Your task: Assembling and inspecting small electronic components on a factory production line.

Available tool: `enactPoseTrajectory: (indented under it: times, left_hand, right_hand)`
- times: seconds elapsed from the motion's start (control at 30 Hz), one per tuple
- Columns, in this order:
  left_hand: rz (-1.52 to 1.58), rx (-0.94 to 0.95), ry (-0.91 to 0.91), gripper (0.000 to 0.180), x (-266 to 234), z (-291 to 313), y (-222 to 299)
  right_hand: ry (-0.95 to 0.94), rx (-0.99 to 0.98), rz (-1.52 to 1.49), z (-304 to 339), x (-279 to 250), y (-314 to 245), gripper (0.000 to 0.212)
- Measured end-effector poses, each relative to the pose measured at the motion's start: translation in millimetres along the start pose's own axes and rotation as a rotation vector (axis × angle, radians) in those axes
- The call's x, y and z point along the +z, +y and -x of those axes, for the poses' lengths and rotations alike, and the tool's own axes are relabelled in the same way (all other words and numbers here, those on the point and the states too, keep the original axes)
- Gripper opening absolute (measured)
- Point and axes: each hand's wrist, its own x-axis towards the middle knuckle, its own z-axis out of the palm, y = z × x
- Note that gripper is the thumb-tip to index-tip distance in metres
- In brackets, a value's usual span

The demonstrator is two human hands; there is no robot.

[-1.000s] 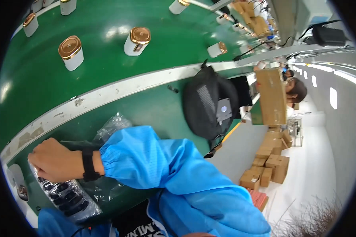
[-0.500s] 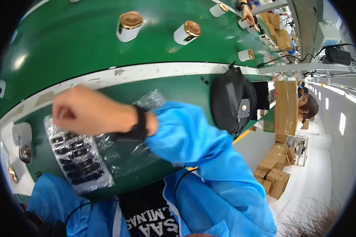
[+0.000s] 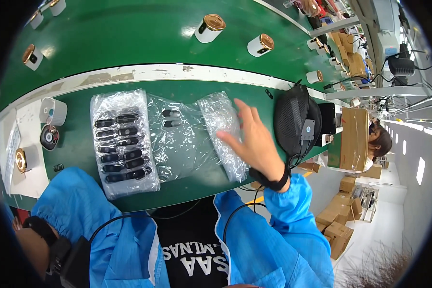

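My right hand [image 3: 257, 141] is held over the right end of a clear plastic sheet, fingers spread and nothing in them. Below it, a folded strip of bubble wrap [image 3: 222, 134] lies on the green bench. To the left, the clear plastic [image 3: 185, 149] covers two small dark oblong parts [image 3: 171, 114]. Further left is a bubble-wrap bundle [image 3: 120, 101] with several black oblong parts [image 3: 112, 157] in two columns. My left hand [image 3: 33, 247] is low at the left edge, away from the bench top; its fingers are mostly hidden.
Beyond a white rail [image 3: 158, 72], a green belt [image 3: 129, 38] carries white cylinders with copper-coloured tops [image 3: 210, 29]. A white cup-shaped housing [image 3: 53, 111] and a round black part [image 3: 49, 137] sit at left. A black mesh bag [image 3: 293, 120] stands right, before a cardboard box [image 3: 355, 139].
My right hand has gone from above the bubble-wrap bundle rightward to the folded strip, and its fingers have spread. My left hand has come into view. The head view has shifted.
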Motion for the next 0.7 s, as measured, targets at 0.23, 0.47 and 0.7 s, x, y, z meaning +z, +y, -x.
enactPoseTrajectory:
  times: [0.23,0.47,0.7]
  left_hand:
    - [-0.039,-0.019,-0.075,0.039,3.5,-7.2,-2.9]
    - [-0.126,-0.045,-0.141,0.042,7.6,-17.3,-7.6]
    - [-0.258,-0.085,-0.245,0.045,26.7,-34.1,-3.2]
  right_hand:
    - [0.083,0.146,-0.161,18.5,14.5,8.2,0.08]
    - [0.162,0.209,-0.158,19.2,31.9,14.1,0.074]
    - [0.223,0.262,-0.408,23.4,35.2,17.6,0.069]
